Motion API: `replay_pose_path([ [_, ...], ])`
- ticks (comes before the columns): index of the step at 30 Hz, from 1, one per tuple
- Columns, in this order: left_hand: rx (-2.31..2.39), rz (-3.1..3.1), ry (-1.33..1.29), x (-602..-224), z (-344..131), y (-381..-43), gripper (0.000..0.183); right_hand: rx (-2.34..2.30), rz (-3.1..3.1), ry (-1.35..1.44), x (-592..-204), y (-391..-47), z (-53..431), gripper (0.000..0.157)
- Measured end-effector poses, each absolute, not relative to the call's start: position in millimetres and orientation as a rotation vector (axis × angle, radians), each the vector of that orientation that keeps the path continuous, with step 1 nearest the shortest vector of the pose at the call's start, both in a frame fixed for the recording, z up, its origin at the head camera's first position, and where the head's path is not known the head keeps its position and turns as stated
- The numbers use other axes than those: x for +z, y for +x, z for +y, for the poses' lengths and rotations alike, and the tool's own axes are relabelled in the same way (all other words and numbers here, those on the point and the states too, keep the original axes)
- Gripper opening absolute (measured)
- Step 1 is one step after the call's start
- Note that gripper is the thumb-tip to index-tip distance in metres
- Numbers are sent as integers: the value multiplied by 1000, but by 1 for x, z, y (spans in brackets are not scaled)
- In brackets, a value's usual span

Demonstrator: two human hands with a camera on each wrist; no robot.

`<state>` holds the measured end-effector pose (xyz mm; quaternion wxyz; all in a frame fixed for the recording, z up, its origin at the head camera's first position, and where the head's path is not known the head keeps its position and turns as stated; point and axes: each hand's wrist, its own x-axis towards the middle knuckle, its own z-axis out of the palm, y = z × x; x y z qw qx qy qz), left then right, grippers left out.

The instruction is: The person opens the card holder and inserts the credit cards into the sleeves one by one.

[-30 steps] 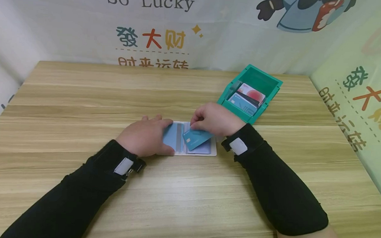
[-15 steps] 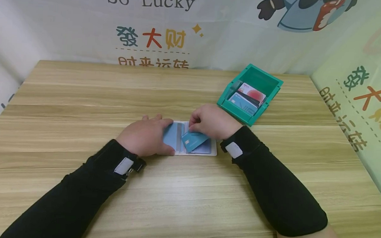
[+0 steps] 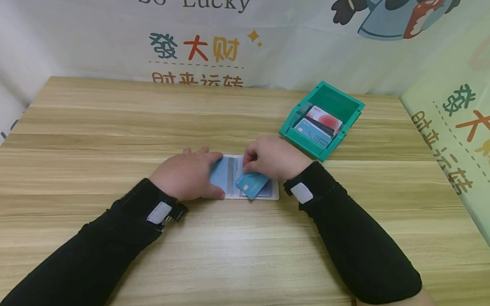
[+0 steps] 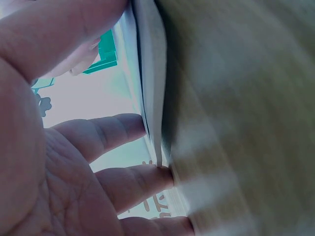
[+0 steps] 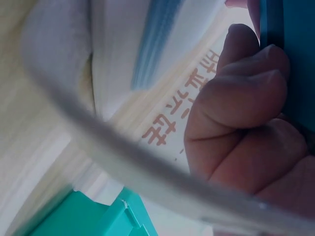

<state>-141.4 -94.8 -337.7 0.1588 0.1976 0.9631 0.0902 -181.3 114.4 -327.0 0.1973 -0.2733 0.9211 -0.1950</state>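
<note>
A small white-edged card holder (image 3: 275, 191) lies spread flat on the table, with a light-blue insert (image 3: 221, 175) bearing a grey stripe on its left side. My left hand (image 3: 187, 174) rests at its left end, thumb and forefinger spread toward the near and far edges; in the left wrist view, fairly straight fingers (image 4: 133, 184) touch the holder's edge. Between thumb and forefinger, my right hand (image 3: 279, 156) pinches a blue bank card (image 3: 252, 184) by its upper part. The card is tilted over the right-hand sleeve. In the right wrist view, the card (image 5: 302, 64) is dark and partly cut off.
A green plastic bin (image 3: 347, 125) containing several cards (image 3: 320, 126) stands behind and right of my right hand. A pale, blurred curved band (image 5: 133, 157) crosses the right wrist view. Printed cloth (image 3: 111, 35) hangs behind the wooden table (image 3: 233, 256).
My right hand has shifted slightly nearer. The blue card has turned, its lower corner now down at the holder's near edge. The left hand has stayed in place.
</note>
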Motion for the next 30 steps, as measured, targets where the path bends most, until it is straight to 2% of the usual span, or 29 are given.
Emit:
replay_pose_path([
  [30,248,2751,577,-337,-95,-141,91,-459,2648,-811,-331,-173,102,11],
])
